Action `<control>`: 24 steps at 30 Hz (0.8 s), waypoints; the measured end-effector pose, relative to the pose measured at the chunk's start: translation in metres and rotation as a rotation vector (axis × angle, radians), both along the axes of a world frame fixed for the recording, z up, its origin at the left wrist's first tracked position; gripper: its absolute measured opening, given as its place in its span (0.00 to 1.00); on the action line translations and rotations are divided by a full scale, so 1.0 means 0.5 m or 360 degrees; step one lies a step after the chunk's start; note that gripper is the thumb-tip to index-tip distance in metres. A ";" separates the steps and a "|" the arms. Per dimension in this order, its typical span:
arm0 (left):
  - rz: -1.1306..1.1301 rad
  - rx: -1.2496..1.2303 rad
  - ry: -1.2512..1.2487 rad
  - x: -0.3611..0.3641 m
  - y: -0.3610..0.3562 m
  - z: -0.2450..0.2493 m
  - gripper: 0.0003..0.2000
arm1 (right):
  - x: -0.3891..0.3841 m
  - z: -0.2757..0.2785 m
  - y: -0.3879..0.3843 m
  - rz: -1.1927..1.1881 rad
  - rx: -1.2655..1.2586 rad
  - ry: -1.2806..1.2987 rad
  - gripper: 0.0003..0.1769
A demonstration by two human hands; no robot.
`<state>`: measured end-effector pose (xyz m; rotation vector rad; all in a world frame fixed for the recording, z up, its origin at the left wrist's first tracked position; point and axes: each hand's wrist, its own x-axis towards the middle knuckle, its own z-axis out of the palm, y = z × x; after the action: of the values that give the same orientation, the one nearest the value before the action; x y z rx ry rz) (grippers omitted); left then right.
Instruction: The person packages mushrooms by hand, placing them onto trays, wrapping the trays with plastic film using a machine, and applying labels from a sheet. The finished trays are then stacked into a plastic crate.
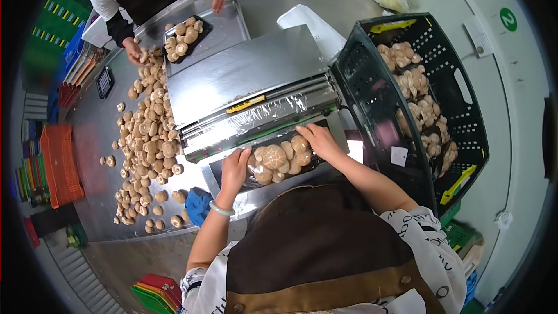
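A black tray of mushrooms (pixel 278 161) lies before the metal wrapping machine (pixel 250 78), at its front edge. My left hand (pixel 235 168), with a pale bracelet at the wrist, is at the tray's left end, fingers pressed along it. At the right end my right hand (pixel 318 141) has its fingers on the tray's far corner. Clear film (pixel 267 115) lies across the machine's front just beyond the tray. Whether film covers the mushrooms is hard to tell.
Loose mushrooms (pixel 151 134) are heaped left of the machine. A blue cloth (pixel 198 205) lies near my left wrist. On the right stands a dark crate (pixel 474 110) holding mushroom trays. Across the table a co-worker's hand (pixel 132 51) touches mushrooms beside another filled tray (pixel 185 39).
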<state>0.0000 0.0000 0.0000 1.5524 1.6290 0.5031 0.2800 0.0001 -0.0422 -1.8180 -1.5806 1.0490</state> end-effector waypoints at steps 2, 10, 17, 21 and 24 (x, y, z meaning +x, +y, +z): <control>0.0037 0.0286 0.0087 -0.007 0.001 -0.038 0.13 | -0.003 -0.031 0.003 -0.0169 0.0065 -0.0005 0.24; 0.0376 0.0442 -0.0371 0.028 -0.140 -0.081 0.06 | 0.011 -0.050 -0.107 -0.0372 0.0244 0.0683 0.14; 0.0390 0.0484 -0.0388 -0.003 -0.122 -0.038 0.07 | 0.135 0.165 -0.233 -0.0934 0.0012 0.1327 0.07; -0.0137 0.0914 0.0456 0.059 -0.100 -0.086 0.12 | 0.163 -0.063 -0.306 -0.1087 0.0396 0.0370 0.06; -0.0557 0.0967 0.0768 0.112 -0.066 -0.119 0.16 | 0.107 -0.171 -0.312 -0.1116 0.0427 -0.0232 0.05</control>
<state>0.0561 -0.0328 -0.0597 2.5149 1.5628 0.4784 0.3336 -0.1559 -0.1275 -2.0457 -0.9540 0.3708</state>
